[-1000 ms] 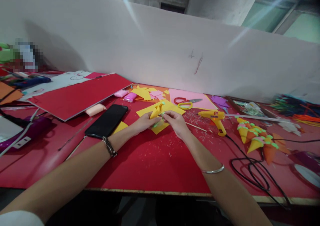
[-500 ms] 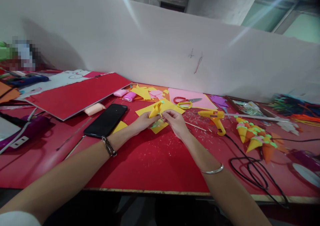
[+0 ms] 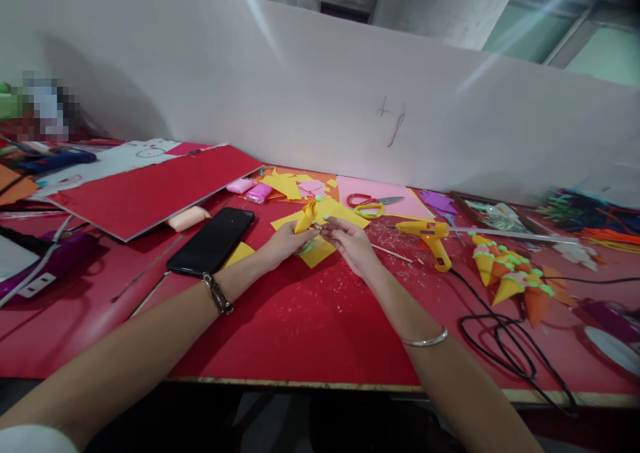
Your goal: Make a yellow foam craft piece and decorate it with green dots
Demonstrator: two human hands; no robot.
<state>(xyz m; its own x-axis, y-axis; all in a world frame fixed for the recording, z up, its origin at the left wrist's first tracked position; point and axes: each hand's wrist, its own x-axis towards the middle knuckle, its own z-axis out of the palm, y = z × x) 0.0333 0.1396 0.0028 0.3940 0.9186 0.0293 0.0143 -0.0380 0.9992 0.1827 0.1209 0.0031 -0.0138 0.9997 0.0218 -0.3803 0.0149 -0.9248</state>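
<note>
My left hand is closed around a rolled yellow paper cone, held just above the middle of the table. My right hand is beside the cone's right side, its fingers bent and close together. Whatever sits between those fingertips is too small to make out; pale green shows near them. Just below the hands lies a clear bag with light green stuff, partly hidden by the fingers. Under it all is a sheet of yellow paper.
Scissors lie behind my right hand. A yellow glue gun with a looped black cable and several decorated paper cones are on the right. To the left are a black phone and a red board.
My right hand's fingers have shifted from a tight pinch to a looser, more stretched position beside the cone. The cone has tilted and moved slightly left in my left hand.
</note>
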